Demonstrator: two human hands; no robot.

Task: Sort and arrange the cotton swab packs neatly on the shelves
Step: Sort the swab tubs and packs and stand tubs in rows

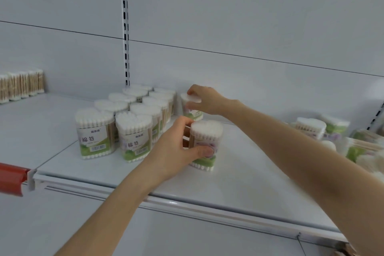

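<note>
White metal shelf runs below a pale grey back panel with a slotted upright. A red price rail caps the front edge at the left.

Left-hand grip is closed around a front pack midway between the front and back edges. This pack stands upright, long axis vertical, swab tips up, label toward the front edge.

Right-hand grip clasps the top of a rear pack, upright at the back edge, just beside the sorted block. The block stands in two columns, labels facing front.

Loose packs lie jumbled at the right end. A far row lines the left end.
</note>
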